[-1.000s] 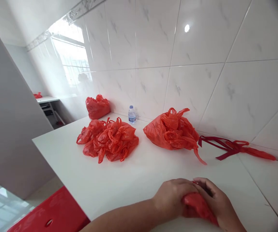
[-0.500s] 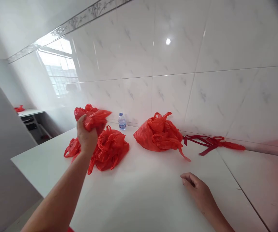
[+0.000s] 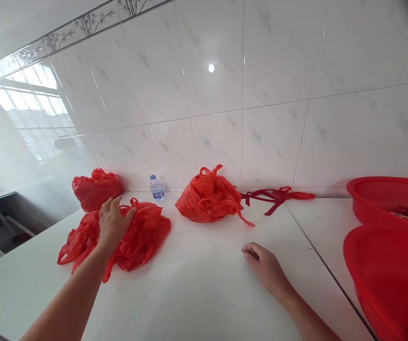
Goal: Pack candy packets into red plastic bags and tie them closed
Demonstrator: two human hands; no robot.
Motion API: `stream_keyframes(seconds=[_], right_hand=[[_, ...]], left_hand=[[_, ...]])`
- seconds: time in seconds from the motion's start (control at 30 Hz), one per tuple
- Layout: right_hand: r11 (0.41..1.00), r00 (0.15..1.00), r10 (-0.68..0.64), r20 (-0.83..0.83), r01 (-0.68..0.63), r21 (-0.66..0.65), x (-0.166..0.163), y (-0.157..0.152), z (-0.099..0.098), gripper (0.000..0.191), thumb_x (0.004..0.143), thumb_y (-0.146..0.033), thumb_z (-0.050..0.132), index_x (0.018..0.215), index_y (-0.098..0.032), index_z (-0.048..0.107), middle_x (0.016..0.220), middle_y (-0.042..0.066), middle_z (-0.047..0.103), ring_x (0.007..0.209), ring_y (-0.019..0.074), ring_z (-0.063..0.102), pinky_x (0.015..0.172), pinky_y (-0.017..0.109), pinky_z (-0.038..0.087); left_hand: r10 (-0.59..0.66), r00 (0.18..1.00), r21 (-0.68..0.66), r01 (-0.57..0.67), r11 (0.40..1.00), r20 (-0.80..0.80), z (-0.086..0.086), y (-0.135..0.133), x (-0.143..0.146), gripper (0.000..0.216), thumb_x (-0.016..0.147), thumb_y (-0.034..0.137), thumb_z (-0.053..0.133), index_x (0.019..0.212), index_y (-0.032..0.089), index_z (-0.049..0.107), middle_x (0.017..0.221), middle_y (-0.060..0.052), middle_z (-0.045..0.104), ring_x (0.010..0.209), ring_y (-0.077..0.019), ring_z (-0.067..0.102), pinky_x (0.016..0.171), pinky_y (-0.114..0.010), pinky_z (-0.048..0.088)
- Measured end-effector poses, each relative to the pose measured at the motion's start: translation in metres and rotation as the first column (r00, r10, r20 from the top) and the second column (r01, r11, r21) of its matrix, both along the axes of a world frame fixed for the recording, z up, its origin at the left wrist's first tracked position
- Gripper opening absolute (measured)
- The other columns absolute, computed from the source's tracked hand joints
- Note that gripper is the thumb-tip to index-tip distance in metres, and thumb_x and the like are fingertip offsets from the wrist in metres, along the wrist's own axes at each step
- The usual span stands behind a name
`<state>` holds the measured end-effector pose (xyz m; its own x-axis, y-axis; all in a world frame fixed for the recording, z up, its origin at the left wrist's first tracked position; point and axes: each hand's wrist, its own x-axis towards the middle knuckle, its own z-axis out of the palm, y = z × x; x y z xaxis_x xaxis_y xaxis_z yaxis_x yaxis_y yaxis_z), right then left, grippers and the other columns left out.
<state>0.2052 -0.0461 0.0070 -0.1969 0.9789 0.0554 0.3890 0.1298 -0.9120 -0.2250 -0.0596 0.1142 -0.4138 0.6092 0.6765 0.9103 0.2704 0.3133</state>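
My left hand (image 3: pixel 113 221) rests on a heap of crumpled red plastic bags (image 3: pixel 143 241) at the left of the white table. Its thumb and fingers are spread over the plastic, not closed round it. Behind it, against the wall, sits a full-looking red plastic bag (image 3: pixel 95 189). My right hand (image 3: pixel 262 265) lies on the bare tabletop at centre right, fingers curled in to the thumb with nothing visible in them. Beyond it, near the wall, stands a bulging red plastic bag (image 3: pixel 209 199) with its handles sticking up; its contents are hidden.
A small water bottle (image 3: pixel 157 188) stands by the tiled wall. Dark red ribbons (image 3: pixel 271 196) lie along the wall at right. Two red plastic baskets (image 3: pixel 358 246) occupy the right edge; the rear one holds something dark. A seam (image 3: pixel 317 246) crosses the table.
My left hand has come down onto the heap and let go of the crumpled red plastic bag it held up. The view has turned right, bringing the baskets in. My right hand keeps its curled pose.
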Motion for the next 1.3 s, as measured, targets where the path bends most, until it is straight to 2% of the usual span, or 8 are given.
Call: stream_keyframes(seconds=[0.13, 0.27, 0.5, 0.67, 0.8, 1.07, 1.17, 1.3], right_hand=[[1.0, 1.0, 0.003, -0.024, -0.003, 0.016, -0.001, -0.002, 0.002, 0.016, 0.078, -0.036, 0.044, 0.077, -0.026, 0.056, 0.073, -0.002, 0.056, 0.066, 0.0153, 0.048, 0.059, 0.026, 0.037], [1.0, 0.999, -0.002, -0.049, 0.003, 0.021, -0.001, -0.002, 0.002, 0.015, 0.077, -0.034, 0.044, 0.074, -0.025, 0.056, 0.07, -0.002, 0.055, 0.064, 0.015, 0.046, 0.057, 0.026, 0.036], [0.999, 0.991, 0.04, -0.131, -0.039, 0.008, 0.003, 0.001, -0.001, 0.013, 0.077, -0.032, 0.044, 0.074, -0.025, 0.054, 0.066, -0.003, 0.047, 0.057, 0.0123, 0.037, 0.052, 0.024, 0.031], [0.999, 0.985, 0.04, -0.17, -0.035, 0.033, 0.005, 0.004, -0.002, 0.01, 0.076, -0.029, 0.045, 0.071, -0.024, 0.053, 0.062, -0.004, 0.043, 0.055, 0.0114, 0.034, 0.051, 0.023, 0.029], [0.999, 0.986, 0.019, -0.167, -0.013, 0.036, 0.004, 0.004, -0.001, 0.01, 0.074, -0.028, 0.045, 0.069, -0.023, 0.051, 0.061, -0.004, 0.044, 0.055, 0.0115, 0.035, 0.05, 0.023, 0.028], [0.999, 0.983, 0.023, -0.182, -0.015, 0.046, 0.004, 0.003, -0.002, 0.01, 0.075, -0.027, 0.045, 0.068, -0.023, 0.051, 0.061, -0.005, 0.045, 0.053, 0.0107, 0.035, 0.049, 0.022, 0.029], [0.999, 0.981, 0.027, -0.192, -0.02, 0.038, 0.005, 0.002, 0.001, 0.016, 0.078, -0.033, 0.047, 0.067, -0.022, 0.051, 0.062, -0.004, 0.048, 0.055, 0.0109, 0.038, 0.05, 0.023, 0.03], [0.999, 0.945, 0.036, -0.324, -0.046, -0.026, 0.013, 0.003, 0.009, 0.03, 0.081, -0.049, 0.049, 0.075, -0.021, 0.056, 0.07, -0.002, 0.057, 0.069, 0.0144, 0.053, 0.061, 0.026, 0.04]], left_hand=[[-0.222, 0.957, -0.043, 0.218, 0.975, -0.186, 0.013, 0.023, 0.05, 0.047, 0.082, 0.037, 0.053, 0.125, 0.02, 0.048, 0.144, -0.015, 0.033, 0.134, -0.0337, 0.029, 0.105, -0.052, 0.031], [-0.438, 0.819, -0.177, 0.4, 0.899, -0.371, 0.023, 0.042, 0.107, 0.042, 0.083, 0.031, 0.052, 0.125, 0.022, 0.049, 0.147, -0.013, 0.03, 0.137, -0.0319, 0.023, 0.105, -0.05, 0.032], [-0.503, 0.682, -0.308, 0.398, 0.864, -0.531, 0.041, 0.078, 0.181, 0.051, 0.082, 0.015, 0.048, 0.132, 0.025, 0.044, 0.148, -0.011, 0.03, 0.138, -0.0326, 0.02, 0.106, -0.054, 0.025], [-0.48, 0.744, -0.301, 0.377, 0.876, -0.466, 0.044, 0.106, 0.191, 0.069, 0.071, 0.007, 0.053, 0.136, 0.028, 0.04, 0.146, -0.013, 0.033, 0.136, -0.0361, 0.024, 0.102, -0.056, 0.029], [-0.508, 0.805, -0.242, 0.45, 0.86, -0.307, 0.047, 0.114, 0.189, 0.046, 0.068, 0.004, 0.049, 0.108, 0.024, 0.06, 0.128, -0.01, 0.052, 0.124, -0.0311, 0.041, 0.097, -0.046, 0.038], [-0.435, 0.886, 0.014, 0.442, 0.897, -0.163, 0.063, 0.1, 0.193, 0.026, 0.075, 0.012, 0.043, 0.097, 0.02, 0.055, 0.105, -0.008, 0.06, 0.09, -0.02, 0.058, 0.077, -0.031, 0.046], [-0.523, 0.837, 0.129, 0.543, 0.829, -0.163, 0.055, 0.079, 0.201, 0.018, 0.071, 0.007, 0.045, 0.082, 0.02, 0.052, 0.103, -0.005, 0.062, 0.091, -0.0181, 0.058, 0.078, -0.029, 0.046], [-0.688, 0.654, 0.092, 0.742, 0.664, -0.314, 0.014, 0.042, 0.222, 0.02, 0.069, 0.0, 0.045, 0.069, 0.02, 0.045, 0.103, -0.006, 0.062, 0.097, -0.0179, 0.058, 0.082, -0.031, 0.047]])
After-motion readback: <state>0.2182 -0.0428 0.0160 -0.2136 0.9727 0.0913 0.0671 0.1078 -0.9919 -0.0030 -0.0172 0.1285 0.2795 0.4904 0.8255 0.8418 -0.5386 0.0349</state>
